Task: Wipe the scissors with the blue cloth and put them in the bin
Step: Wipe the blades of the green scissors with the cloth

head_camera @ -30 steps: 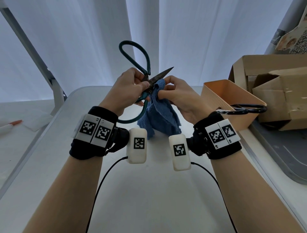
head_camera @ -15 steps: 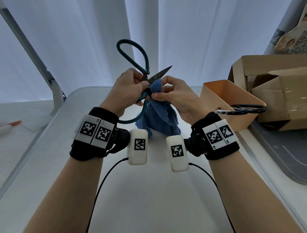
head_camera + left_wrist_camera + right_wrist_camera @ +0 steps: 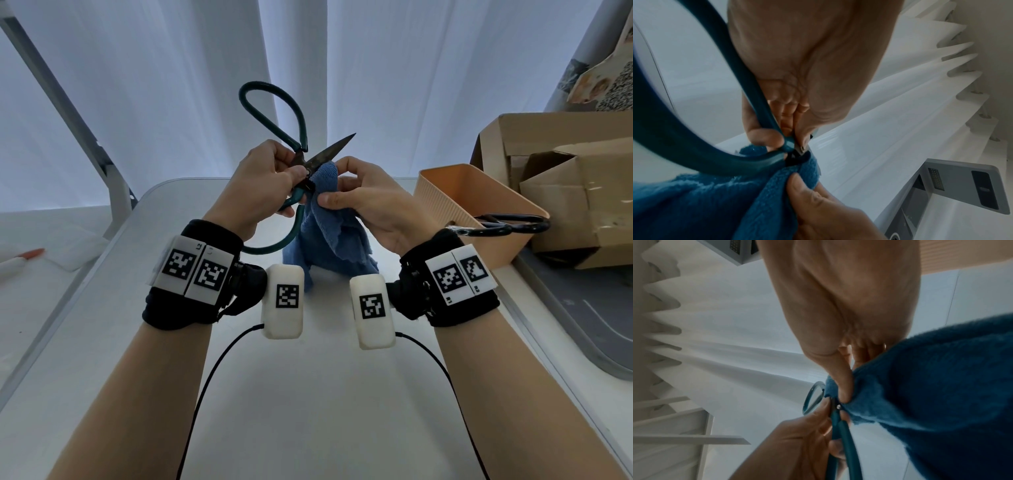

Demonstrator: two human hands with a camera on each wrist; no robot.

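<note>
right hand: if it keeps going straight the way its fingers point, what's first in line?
The right hand points left toward the scissors, pinching the blue cloth at the blades. First contact would likely be the pivot area, then the left hand gripping it. Depth is unclear.

Around the white table: curtain, cartons, tray, pen

A white table (image 3: 308, 394) stands before a pleated white curtain (image 3: 171, 85). At its right edge sit brown cardboard boxes (image 3: 561, 178), partly on a grey tray (image 3: 582, 325). A grey metal frame post (image 3: 68, 113) slants up at the left, and beyond it lie an orange-capped pen (image 3: 20, 260) and a white sheet (image 3: 68, 250) on a neighbouring surface.
</note>
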